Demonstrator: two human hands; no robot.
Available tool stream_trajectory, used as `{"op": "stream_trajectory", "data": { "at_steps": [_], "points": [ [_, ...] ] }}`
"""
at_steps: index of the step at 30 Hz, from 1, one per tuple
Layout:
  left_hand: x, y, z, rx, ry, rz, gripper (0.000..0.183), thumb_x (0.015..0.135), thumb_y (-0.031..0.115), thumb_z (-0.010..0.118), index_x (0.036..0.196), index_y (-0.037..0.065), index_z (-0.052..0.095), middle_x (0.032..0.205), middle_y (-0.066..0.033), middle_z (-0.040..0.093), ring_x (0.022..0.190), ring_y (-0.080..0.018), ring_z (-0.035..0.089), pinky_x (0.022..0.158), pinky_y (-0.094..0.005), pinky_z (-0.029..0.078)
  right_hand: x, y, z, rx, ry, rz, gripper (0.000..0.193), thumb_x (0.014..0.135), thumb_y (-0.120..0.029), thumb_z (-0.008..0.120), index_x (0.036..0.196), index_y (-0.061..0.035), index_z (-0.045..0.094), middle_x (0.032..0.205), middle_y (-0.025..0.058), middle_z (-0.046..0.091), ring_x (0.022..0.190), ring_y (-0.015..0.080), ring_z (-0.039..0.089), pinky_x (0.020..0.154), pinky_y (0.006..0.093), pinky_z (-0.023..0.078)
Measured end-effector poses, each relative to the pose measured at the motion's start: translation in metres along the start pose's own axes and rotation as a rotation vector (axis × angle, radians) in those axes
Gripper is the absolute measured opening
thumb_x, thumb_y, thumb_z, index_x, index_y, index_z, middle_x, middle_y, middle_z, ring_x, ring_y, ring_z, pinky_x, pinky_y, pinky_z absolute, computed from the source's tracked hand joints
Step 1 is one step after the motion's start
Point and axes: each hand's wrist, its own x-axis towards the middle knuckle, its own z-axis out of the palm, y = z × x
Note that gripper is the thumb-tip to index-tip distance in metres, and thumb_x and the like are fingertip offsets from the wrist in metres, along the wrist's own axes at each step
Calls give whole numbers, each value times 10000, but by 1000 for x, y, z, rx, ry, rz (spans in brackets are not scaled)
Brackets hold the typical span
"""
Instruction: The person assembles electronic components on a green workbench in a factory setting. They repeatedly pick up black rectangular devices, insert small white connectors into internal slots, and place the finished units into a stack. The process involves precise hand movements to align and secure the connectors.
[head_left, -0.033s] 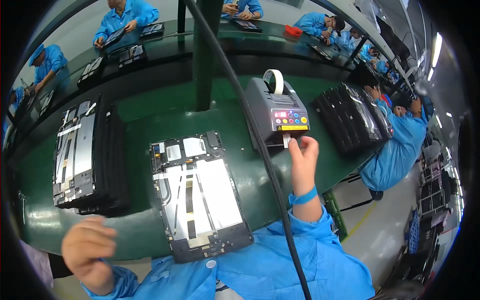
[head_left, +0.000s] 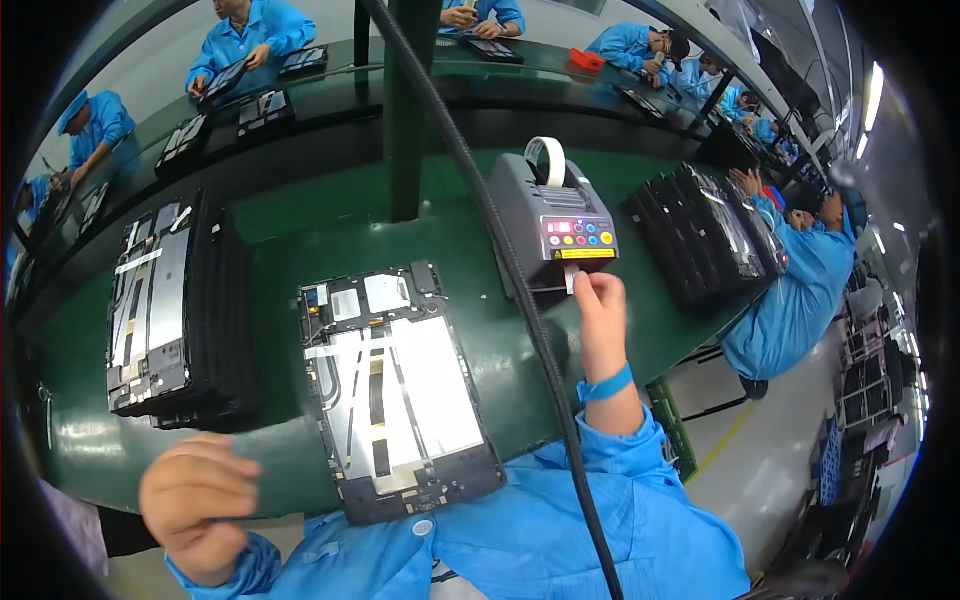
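At the front of a grey electric tape dispenser (head_left: 530, 205), my right hand (head_left: 602, 315) pinches the end of a short white tape strip (head_left: 571, 278) coming out of the slot. A blue band circles that wrist. My left hand (head_left: 198, 495) hovers by the table's front edge, fingers loosely curled, thumb apart, nothing visible in it. Between my hands an opened tablet (head_left: 430, 380) lies face down, its silver inner plate, dark flat cable and black lower part showing. A white tape piece (head_left: 345, 350) crosses its upper part.
On the left stands a stack of opened tablets (head_left: 155, 305), and another stack of black units (head_left: 700, 235) sits right of the dispenser. A black cable (head_left: 500, 230) hangs across the view. A green post (head_left: 405, 130) rises behind. Co-workers in blue sit around, one close on the right (head_left: 795, 290).
My left hand has shifted a little to the right, toward the tablet. The right hand has moved slightly left and stays at the tape outlet.
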Motion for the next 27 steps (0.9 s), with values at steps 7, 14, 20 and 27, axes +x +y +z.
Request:
{"op": "stream_trajectory", "data": {
  "at_steps": [7,14,20,27],
  "points": [
    [19,-14,64,-421,-215,-123,125,729,69,683,821,-15,692,784,-124,668,753,-282,664,684,-365,512,8,-19,-7,329,-420,476,331,914,-338,603,773,-40,625,647,35,607,494,67,474,466,198,361],
    [18,-17,74,-466,-244,-220,128,743,43,667,844,-32,688,814,-149,662,799,-255,656,705,-336,506,-17,-30,-10,531,-626,323,212,909,-230,601,816,-45,646,722,42,648,570,94,555,540,226,436],
    [40,-8,101,-291,-122,-424,123,760,83,727,844,3,686,732,-89,646,647,-147,592,558,-245,430,-73,-116,8,317,-1251,-628,253,919,-287,554,874,-57,651,740,122,621,702,317,619,631,387,484],
    [24,-26,107,-142,225,-258,86,731,57,733,738,6,664,674,-88,638,572,-160,558,514,-264,409,-75,-134,22,177,-933,-768,204,847,-253,638,759,-70,612,649,90,564,628,287,584,559,392,445]
  ]
}}
